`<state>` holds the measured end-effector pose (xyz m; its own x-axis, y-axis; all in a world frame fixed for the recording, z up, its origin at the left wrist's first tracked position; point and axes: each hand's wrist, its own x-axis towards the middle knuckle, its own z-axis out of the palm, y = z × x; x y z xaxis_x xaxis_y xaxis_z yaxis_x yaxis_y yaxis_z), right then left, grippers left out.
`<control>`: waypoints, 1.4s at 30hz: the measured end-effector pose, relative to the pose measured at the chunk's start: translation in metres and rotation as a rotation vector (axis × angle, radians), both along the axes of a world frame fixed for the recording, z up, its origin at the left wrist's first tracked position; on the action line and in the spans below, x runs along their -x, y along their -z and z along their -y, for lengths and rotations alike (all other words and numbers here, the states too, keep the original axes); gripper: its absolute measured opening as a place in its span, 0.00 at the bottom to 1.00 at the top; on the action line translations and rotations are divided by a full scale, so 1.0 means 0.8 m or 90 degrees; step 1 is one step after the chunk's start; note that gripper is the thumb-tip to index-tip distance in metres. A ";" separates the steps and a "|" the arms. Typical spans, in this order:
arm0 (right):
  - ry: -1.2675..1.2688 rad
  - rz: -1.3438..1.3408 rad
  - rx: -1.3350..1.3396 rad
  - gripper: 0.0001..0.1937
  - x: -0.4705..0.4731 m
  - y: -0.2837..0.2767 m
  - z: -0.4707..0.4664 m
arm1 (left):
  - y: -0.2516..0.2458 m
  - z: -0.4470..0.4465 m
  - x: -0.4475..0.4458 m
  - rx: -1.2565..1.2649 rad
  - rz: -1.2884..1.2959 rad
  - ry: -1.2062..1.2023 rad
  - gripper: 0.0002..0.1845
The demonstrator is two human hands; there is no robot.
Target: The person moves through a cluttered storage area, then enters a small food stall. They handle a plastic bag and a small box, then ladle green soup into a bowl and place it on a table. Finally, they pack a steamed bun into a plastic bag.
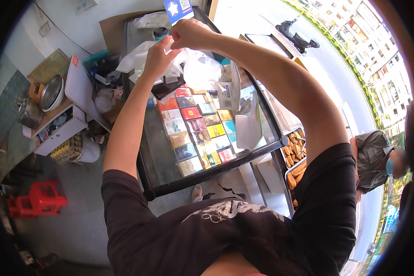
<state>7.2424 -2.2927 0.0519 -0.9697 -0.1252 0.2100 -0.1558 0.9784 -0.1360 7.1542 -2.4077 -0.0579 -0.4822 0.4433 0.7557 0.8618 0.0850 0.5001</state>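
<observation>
Both my arms reach forward over a glass display counter (165, 165) holding rows of cigarette packs (201, 136). My left hand (158, 57) and my right hand (189, 34) meet at the counter's far part, fingers bent at thin white plastic bags (201, 69). The fingertips are partly hidden, so the exact grip of each hand is unclear. Just beyond my right hand stands a blue card with a white star (174, 10). Behind my left hand is a cup with a dark lid (160, 32). A black phone-like device (167, 88) lies below the bags.
Trays of fried dough sticks (295, 150) stand right of the counter, and a person in a dark shirt (372, 162) is beyond them. At left are a wooden-topped drawer cabinet (60, 129) with a lidded pot (51, 91) and red plastic stools (43, 196). A scooter (296, 36) is on the road.
</observation>
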 end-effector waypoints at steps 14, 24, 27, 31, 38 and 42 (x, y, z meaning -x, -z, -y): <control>-0.260 -0.314 0.913 0.07 -0.171 -0.135 -0.092 | 0.078 0.030 0.084 0.235 -0.189 -0.147 0.07; -0.108 -0.504 0.791 0.08 -0.444 -0.105 -0.131 | -0.176 0.073 -0.074 0.126 -0.114 -0.028 0.18; 0.010 -0.458 0.816 0.08 -0.536 -0.058 -0.110 | -0.244 0.006 -0.292 0.166 -0.367 0.219 0.22; 0.024 -0.501 0.745 0.06 -0.688 -0.006 -0.070 | -0.212 -0.093 -0.545 0.211 -0.179 0.599 0.25; 0.361 -0.510 0.984 0.09 -0.933 0.121 -0.056 | -0.099 -0.183 -0.783 0.418 0.310 0.857 0.04; 0.430 -0.439 1.022 0.12 -1.012 0.182 -0.037 | -0.026 -0.197 -0.887 0.465 0.197 0.884 0.04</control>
<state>8.0524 -2.2631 -0.0937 -0.4693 0.8817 0.0483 -0.2680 -0.0901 -0.9592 7.8637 -2.2503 -0.0367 0.4967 0.8550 0.1490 0.3494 -0.3542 0.8675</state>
